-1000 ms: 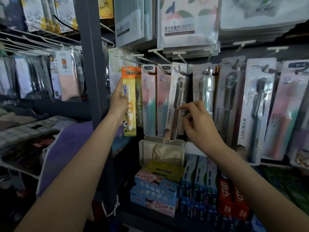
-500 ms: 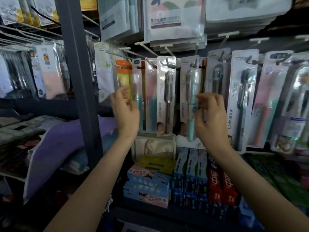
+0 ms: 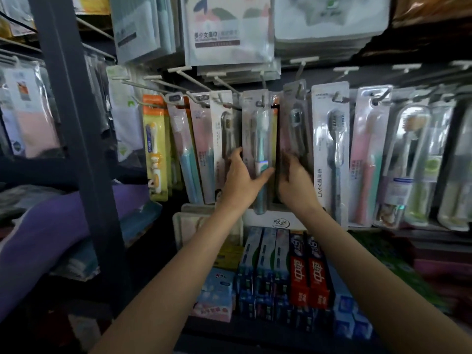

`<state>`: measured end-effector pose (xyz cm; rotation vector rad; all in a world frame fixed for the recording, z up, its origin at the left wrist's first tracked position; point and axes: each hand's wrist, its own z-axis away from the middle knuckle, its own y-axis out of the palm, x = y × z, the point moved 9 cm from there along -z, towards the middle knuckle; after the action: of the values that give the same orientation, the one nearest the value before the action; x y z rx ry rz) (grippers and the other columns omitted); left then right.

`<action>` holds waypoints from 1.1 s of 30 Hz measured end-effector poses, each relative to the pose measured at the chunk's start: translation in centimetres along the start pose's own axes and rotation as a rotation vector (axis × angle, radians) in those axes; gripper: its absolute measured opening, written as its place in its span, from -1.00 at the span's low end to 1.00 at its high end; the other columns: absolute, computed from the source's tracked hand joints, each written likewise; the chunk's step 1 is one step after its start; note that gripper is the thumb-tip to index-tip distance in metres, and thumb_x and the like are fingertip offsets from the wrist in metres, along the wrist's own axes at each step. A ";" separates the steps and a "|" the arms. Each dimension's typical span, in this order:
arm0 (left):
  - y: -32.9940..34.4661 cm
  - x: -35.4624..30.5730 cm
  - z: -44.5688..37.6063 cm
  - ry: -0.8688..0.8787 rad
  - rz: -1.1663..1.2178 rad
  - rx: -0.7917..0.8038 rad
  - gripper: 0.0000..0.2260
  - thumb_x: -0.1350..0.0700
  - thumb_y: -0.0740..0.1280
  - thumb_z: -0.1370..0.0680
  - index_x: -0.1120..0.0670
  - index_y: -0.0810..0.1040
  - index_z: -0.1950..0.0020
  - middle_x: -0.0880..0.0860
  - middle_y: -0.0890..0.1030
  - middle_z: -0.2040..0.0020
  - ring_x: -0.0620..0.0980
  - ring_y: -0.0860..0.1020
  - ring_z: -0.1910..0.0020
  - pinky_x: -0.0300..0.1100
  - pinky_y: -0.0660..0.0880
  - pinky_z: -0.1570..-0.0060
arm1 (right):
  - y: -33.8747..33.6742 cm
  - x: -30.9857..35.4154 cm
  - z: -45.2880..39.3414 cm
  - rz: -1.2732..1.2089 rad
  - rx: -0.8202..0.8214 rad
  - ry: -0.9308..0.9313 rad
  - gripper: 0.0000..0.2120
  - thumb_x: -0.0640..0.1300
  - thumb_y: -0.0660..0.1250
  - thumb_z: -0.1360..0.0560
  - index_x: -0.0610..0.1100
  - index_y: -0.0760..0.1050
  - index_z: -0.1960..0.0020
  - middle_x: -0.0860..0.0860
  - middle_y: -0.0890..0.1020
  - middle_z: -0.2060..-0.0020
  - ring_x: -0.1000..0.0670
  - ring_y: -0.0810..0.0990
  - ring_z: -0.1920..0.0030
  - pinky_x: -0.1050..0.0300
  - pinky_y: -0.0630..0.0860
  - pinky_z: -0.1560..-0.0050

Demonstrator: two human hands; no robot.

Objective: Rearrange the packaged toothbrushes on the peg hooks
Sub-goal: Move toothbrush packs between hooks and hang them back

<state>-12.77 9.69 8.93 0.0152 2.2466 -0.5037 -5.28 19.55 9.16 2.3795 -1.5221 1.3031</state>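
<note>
Packaged toothbrushes hang in a row on white peg hooks (image 3: 189,78). My left hand (image 3: 240,182) holds the pack with the teal toothbrush (image 3: 260,129) near its lower part, thumb across the front and fingers at its left edge. My right hand (image 3: 293,180) is blurred; its fingers curl onto the left edge of the neighbouring pack with a dark-bristled brush (image 3: 296,118). Both packs hang on their hooks. At the far left of the row hangs an orange children's toothbrush pack (image 3: 154,149), with pink-and-teal packs (image 3: 184,149) beside it.
A white LMK pack (image 3: 330,149) and more toothbrush packs hang to the right. Toothpaste boxes (image 3: 306,272) are stacked on the shelf below. Towel packs (image 3: 229,34) hang above. A dark upright post (image 3: 74,123) stands at the left, purple cloth (image 3: 51,221) beyond it.
My left hand let go of the orange pack, which hangs on the left hook, and moved right to the teal pack. My right hand shifted to the dark-bristled pack. The camera came closer.
</note>
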 end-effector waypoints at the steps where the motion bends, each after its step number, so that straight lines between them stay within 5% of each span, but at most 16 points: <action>1: -0.2 0.0 0.0 -0.007 0.016 -0.028 -0.29 0.02 0.43 -0.43 0.17 0.13 -0.43 0.11 0.42 -0.31 0.02 0.42 -0.27 -0.29 0.32 -0.09 | 0.1 -0.2 -0.2 -0.013 0.009 0.026 -0.62 -0.32 0.12 -0.56 -0.22 0.26 -0.37 -0.15 0.52 -0.20 -0.11 0.50 -0.18 0.44 0.29 0.10; 7: -2.0 -0.1 0.6 0.010 -0.029 -0.113 -0.30 0.04 0.46 -0.40 0.16 0.17 -0.41 0.08 0.39 -0.28 -0.10 0.36 -0.18 -0.42 0.24 -0.03 | 1.7 -1.2 -1.5 -0.082 0.077 0.168 -0.61 -0.27 0.18 -0.56 -0.18 0.22 -0.37 -0.12 0.49 -0.23 -0.08 0.48 -0.20 0.21 0.35 -0.06; 12: -3.6 -0.1 0.5 0.021 -0.069 -0.072 -0.34 0.03 0.46 -0.40 0.11 0.21 -0.39 0.07 0.41 -0.28 0.02 0.42 -0.23 -0.14 0.39 -0.17 | 2.0 -1.2 -1.7 -0.232 -0.002 0.182 -0.76 -0.18 0.14 -0.59 -0.21 0.33 -0.25 -0.04 0.50 0.00 0.09 0.46 0.11 0.30 0.38 0.15; 18: -3.8 -0.4 0.6 0.026 -0.049 0.002 -0.38 0.05 0.44 -0.42 0.07 0.22 -0.38 -0.09 0.38 -0.13 -0.17 0.37 -0.07 -0.30 0.33 0.02 | 2.7 -1.1 -2.1 -0.251 0.019 0.197 -0.77 -0.15 0.20 -0.57 -0.20 0.39 -0.19 -0.09 0.55 -0.05 0.07 0.49 0.09 0.29 0.43 0.15; 23: -2.9 0.0 0.9 -0.016 0.054 0.027 -0.35 0.06 0.46 -0.40 0.08 0.20 -0.38 -0.03 0.45 -0.14 -0.15 0.45 -0.03 -0.34 0.43 0.04 | 0.5 1.5 -0.4 -0.148 -0.076 0.014 -0.91 -0.23 0.20 -0.57 -0.15 0.35 -0.06 0.10 0.50 0.25 0.24 0.46 0.36 0.50 0.39 0.44; 26: -2.4 0.1 1.1 -0.036 0.114 0.031 -0.33 0.06 0.47 -0.39 0.07 0.20 -0.38 -0.06 0.43 -0.15 -0.16 0.43 -0.05 -0.47 0.38 0.14 | -1.0 3.3 0.8 -0.030 -0.167 -0.121 -0.78 -0.24 0.21 -0.56 -0.23 0.36 -0.20 -0.01 0.56 0.11 0.02 0.57 0.18 0.30 0.51 0.25; 28: -2.3 0.4 1.0 -0.047 0.141 0.027 -0.28 0.02 0.49 -0.35 0.07 0.19 -0.40 0.01 0.43 -0.24 -0.07 0.44 -0.16 -0.29 0.44 -0.04 | -2.1 4.5 1.1 0.026 -0.189 -0.183 -0.69 -0.25 0.22 -0.55 -0.23 0.33 -0.28 -0.04 0.58 0.08 0.00 0.57 0.14 0.15 0.53 0.15; 30: -2.3 0.5 0.9 -0.058 0.157 0.033 -0.26 0.00 0.49 -0.34 0.07 0.19 -0.40 0.06 0.43 -0.27 0.00 0.44 -0.21 -0.11 0.44 -0.16 | -2.8 5.1 1.0 0.019 -0.162 -0.198 -0.65 -0.21 0.23 -0.55 -0.22 0.32 -0.32 0.01 0.55 0.11 0.10 0.51 0.21 0.33 0.50 0.21; 33: -2.5 0.2 1.0 -0.055 0.180 0.052 -0.31 0.04 0.47 -0.38 0.07 0.18 -0.40 0.02 0.44 -0.24 -0.04 0.45 -0.18 -0.20 0.43 -0.10 | -2.3 4.3 0.2 -0.136 -0.016 -0.054 -0.59 -0.13 0.29 -0.53 -0.17 0.32 -0.33 0.05 0.54 0.04 0.13 0.51 0.10 0.51 0.43 0.21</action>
<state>-12.66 7.03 9.06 0.2257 2.1538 -0.4590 -2.66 17.45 12.71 2.4790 -1.3494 1.2037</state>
